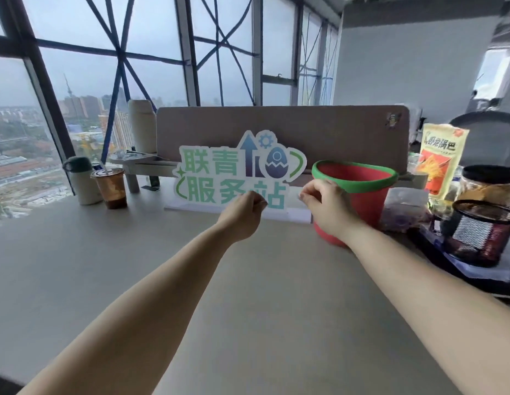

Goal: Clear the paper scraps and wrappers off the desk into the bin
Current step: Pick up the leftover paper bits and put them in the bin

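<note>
A red bin [362, 186] with a green rim stands on the grey desk [134, 266], at the back right. My right hand [327, 208] hovers just left of the bin's rim with its fingers curled in, and I see nothing in it. My left hand [243, 216] is a little further left, in front of a cut-out sign [219, 172], and its fingers are closed. I can make out nothing in its grip. A white sheet of paper [300, 215] lies flat under the sign, between my hands. No loose scraps or wrappers show on the desk.
An iced coffee cup [110, 186] and a white flask [83, 182] stand at the back left. Right of the bin are a plastic bag [404, 206], a yellow snack bag [441, 158], a jar [490, 181] and a mesh pen holder [480, 233]. A brown divider [319, 124] backs the desk.
</note>
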A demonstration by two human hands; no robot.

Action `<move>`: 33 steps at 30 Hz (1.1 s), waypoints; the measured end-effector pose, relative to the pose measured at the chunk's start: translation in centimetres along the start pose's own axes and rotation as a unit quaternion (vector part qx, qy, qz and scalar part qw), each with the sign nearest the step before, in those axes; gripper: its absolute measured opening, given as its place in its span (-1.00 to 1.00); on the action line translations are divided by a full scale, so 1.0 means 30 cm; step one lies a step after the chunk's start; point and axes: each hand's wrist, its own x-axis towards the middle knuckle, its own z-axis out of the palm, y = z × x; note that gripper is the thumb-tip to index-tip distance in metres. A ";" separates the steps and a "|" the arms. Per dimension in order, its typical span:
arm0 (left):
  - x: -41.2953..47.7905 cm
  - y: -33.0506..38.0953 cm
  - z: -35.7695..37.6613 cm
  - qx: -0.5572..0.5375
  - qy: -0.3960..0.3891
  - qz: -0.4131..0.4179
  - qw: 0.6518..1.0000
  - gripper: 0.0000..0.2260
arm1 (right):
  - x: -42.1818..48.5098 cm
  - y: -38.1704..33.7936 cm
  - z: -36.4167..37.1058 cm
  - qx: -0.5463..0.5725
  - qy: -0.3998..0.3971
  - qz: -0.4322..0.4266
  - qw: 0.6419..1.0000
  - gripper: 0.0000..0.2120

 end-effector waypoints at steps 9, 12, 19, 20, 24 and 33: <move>0.314 0.320 0.097 -0.035 0.006 0.090 0.995 -0.79 | 0.224 0.173 -0.307 -0.084 0.072 0.070 0.991 -0.90; 0.404 0.369 0.159 -0.041 0.003 0.114 0.993 -0.83 | 0.265 0.241 -0.319 -0.103 0.060 0.082 0.990 -0.90; 0.534 0.413 0.239 -0.028 -0.008 0.137 0.990 -0.86 | 0.310 0.335 -0.322 -0.154 0.024 0.106 0.982 -0.93; 0.539 0.416 0.241 -0.021 -0.014 0.144 0.989 -0.84 | 0.313 0.339 -0.326 -0.154 0.020 0.110 0.982 -0.92; 0.543 0.422 0.241 0.006 -0.029 0.149 0.988 -0.77 | 0.319 0.341 -0.340 -0.155 0.011 0.111 0.982 -0.88; 0.531 0.422 0.234 0.017 -0.048 0.130 0.990 -0.84 | 0.300 0.330 -0.342 -0.185 0.003 0.118 0.976 -0.88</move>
